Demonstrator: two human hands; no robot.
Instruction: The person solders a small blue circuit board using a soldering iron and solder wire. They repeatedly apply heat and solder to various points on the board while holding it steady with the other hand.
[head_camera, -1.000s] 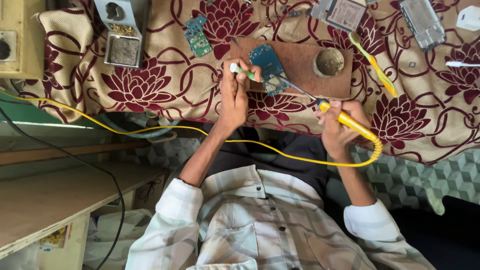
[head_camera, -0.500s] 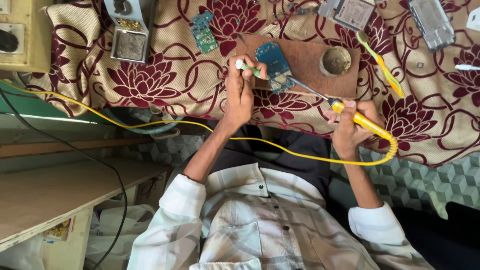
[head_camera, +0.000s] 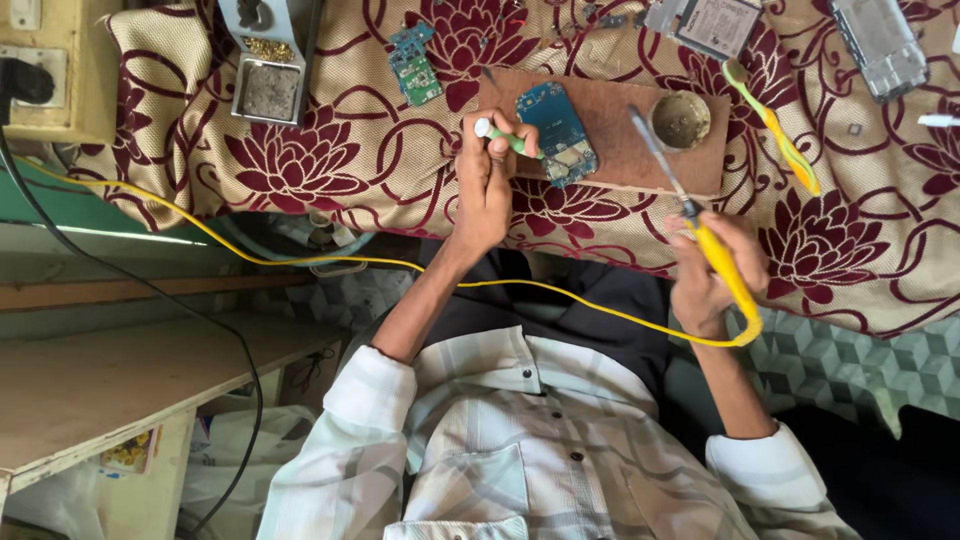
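Blue phone circuit board (head_camera: 558, 132) lies on a brown wooden board (head_camera: 610, 150) atop the floral-clothed bench (head_camera: 330, 150). The left hand (head_camera: 485, 185) has its grip clamped on a green-and-white tool (head_camera: 505, 137) whose tip meets the circuit board's edge. The right hand (head_camera: 712, 275) has its grip closed around a yellow soldering iron (head_camera: 700, 225), tip raised over the wooden board near a small round tin (head_camera: 681, 120). A second green circuit board (head_camera: 414, 64) lies apart, and a yellow-green toothbrush (head_camera: 775, 128) rests just right of the wooden board.

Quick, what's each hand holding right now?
Left hand: closed around a green and white tool, its tip at the blue circuit board.
Right hand: closed around the yellow soldering iron, tip raised off the board.
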